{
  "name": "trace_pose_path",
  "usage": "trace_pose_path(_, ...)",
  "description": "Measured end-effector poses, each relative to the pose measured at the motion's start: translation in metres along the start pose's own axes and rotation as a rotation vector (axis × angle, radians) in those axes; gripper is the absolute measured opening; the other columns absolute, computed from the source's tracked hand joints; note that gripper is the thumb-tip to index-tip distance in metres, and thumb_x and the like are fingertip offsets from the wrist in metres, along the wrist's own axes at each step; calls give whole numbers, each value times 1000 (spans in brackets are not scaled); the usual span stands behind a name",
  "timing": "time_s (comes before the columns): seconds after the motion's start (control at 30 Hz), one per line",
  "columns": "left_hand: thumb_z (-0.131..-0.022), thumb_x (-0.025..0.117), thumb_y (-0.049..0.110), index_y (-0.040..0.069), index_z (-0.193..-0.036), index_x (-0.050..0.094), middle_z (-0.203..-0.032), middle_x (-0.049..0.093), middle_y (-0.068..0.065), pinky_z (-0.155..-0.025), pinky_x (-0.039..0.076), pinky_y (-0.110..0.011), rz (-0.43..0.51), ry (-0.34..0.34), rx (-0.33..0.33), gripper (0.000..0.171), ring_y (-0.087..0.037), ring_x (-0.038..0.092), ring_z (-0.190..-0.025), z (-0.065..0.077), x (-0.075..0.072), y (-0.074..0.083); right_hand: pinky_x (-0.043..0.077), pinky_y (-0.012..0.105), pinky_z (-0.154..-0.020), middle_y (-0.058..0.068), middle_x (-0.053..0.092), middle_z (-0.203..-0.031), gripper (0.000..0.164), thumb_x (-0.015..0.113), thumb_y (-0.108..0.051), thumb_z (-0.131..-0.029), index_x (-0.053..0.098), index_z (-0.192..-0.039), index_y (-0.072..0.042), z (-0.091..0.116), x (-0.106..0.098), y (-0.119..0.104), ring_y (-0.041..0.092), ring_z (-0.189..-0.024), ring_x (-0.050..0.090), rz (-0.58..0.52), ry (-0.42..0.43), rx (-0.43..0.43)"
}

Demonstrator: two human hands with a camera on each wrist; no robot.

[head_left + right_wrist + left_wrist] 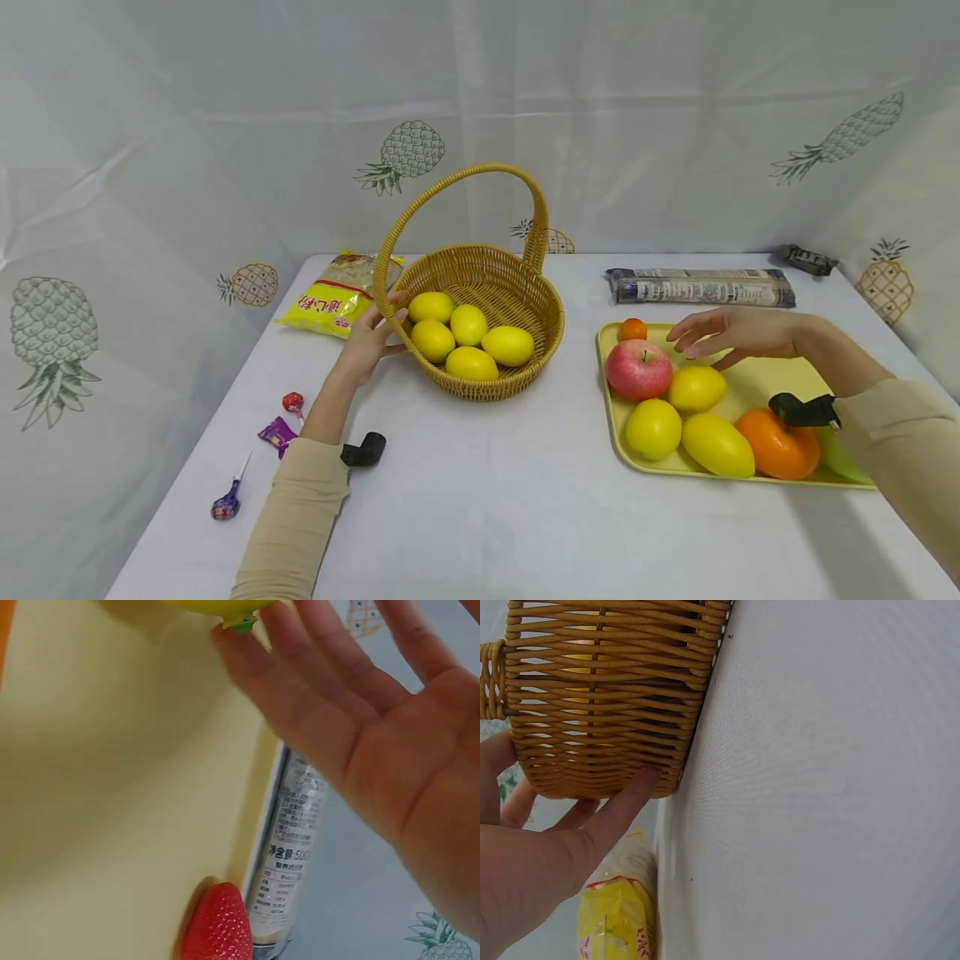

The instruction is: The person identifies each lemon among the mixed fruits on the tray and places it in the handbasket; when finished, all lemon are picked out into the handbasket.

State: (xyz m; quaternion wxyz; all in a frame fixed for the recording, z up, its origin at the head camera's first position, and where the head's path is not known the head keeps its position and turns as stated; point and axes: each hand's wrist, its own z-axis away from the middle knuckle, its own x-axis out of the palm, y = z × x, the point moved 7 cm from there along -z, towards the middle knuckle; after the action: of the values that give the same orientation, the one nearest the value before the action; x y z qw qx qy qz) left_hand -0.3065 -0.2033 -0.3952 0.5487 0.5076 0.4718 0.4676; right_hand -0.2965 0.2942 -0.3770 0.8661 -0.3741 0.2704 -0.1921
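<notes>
White pineapple-print curtain [637, 167] backed a white surface [510, 500]. Basket [480, 267] sat near 12 o'clock, five lemons [468, 325] inside. Left hand [366, 343] touched its 9 o'clock side, fingers straight and spread. Yellow bag [326, 304] lay at that hand's 11 o'clock. Tray [765, 379] at 3 o'clock. Right hand [738, 332] hung above it, fingers loosely bent, holding nothing, close to another lemon [697, 390]; contact unclear. Apple [637, 371] lay at that lemon's 10 o'clock.
</notes>
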Motion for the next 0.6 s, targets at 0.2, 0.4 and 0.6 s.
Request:
trace_pose_path(0.2, -104, 47, 15, 10, -150, 35, -154, 25, -15, -94, 46, -57, -3, 11, -1, 48, -36, 34, -134, -1, -1, 0, 48, 47, -97, 22, 40, -141, 53, 61, -19, -96, 41, -140, 1, 4, 10, 4, 32, -123, 46, 22, -78, 35)
trace_pose_path(0.4, -104, 47, 17, 10, -151, 34, -155, 24, -15, -94, 47, -56, -8, 8, 3, 49, -35, 33, -135, 0, -1, 1, 50, 41, -94, 21, 39, -139, 50, 67, -18, -91, 48, -136, -6, 3, 19, 2, 30, -119, 48, 75, -143, 65)
trace_pose_path(0.6, -103, 49, 20, 11, -150, 34, -154, 26, -13, -94, 47, -56, -18, -3, 18, 50, -34, 34, -135, 0, 0, 0, 51, 38, -90, 15, 47, -127, 47, 70, -16, -89, 53, -132, -9, -1, 27, 1, 29, -109, 50, 109, -193, 92)
